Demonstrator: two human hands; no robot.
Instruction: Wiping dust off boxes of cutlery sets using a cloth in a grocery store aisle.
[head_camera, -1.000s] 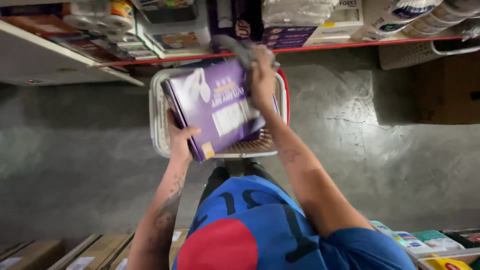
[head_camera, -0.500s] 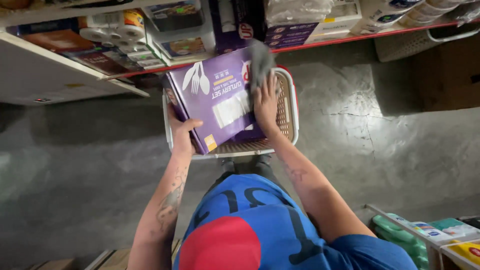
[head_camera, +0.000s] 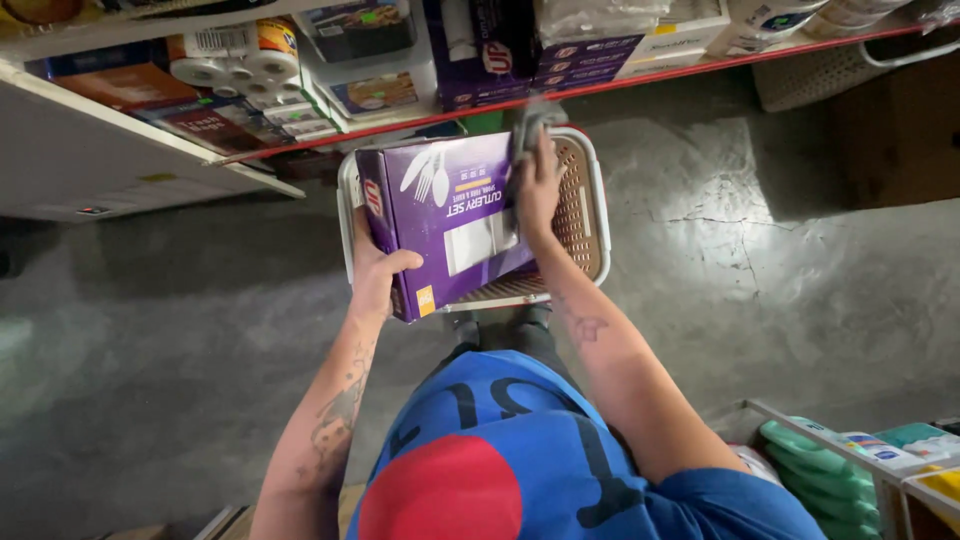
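A purple cardboard box (head_camera: 440, 215) with a clear window and pictures of cutlery is held over a brown and white plastic basket (head_camera: 580, 205) on the floor. My left hand (head_camera: 375, 275) grips the box by its lower left edge. My right hand (head_camera: 535, 185) presses a grey cloth (head_camera: 525, 125) against the box's upper right face. The box hides most of the basket's inside.
A red-edged store shelf (head_camera: 560, 90) at the top carries boxes, foil trays and paper rolls. A white shelf (head_camera: 110, 150) juts out at the left. Green packages (head_camera: 820, 465) lie on a low shelf at the lower right. The floor is cracked grey concrete.
My right hand with the cloth has slid down from the box's top edge onto its face. The box has tilted a little, and the view has shifted.
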